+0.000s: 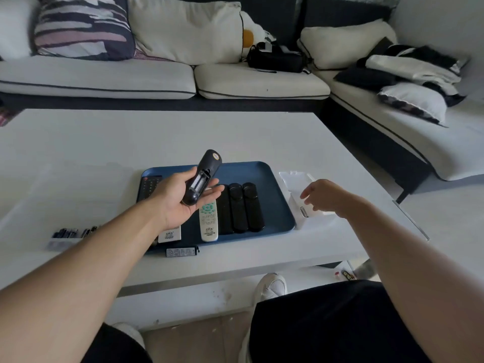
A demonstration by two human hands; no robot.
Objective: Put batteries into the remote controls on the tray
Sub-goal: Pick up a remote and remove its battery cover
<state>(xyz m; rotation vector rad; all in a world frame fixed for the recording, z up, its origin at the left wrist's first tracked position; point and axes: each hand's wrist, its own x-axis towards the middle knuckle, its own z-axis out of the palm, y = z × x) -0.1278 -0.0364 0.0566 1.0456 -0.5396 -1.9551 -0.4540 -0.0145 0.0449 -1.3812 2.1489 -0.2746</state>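
Observation:
My left hand [180, 197] is palm up above the blue tray [272, 179] and holds a black remote [203, 176] back side up, its battery compartment uncovered. On the tray lie a black remote [149, 186] at the left, a white remote [208, 221], another white one [170, 235] partly under my forearm, and three black remotes [241, 206] side by side. My right hand [323, 196] hovers over a white plastic box [301, 187] right of the tray, fingers apart; I cannot see what the box holds. A black battery cover [182, 252] lies in front of the tray.
Several dark batteries [70, 233] sit in a small clear holder at the table's left front. The white coffee table [157, 132] extends far behind the tray. A sofa with cushions and a black bag [275, 58] runs along the back and right.

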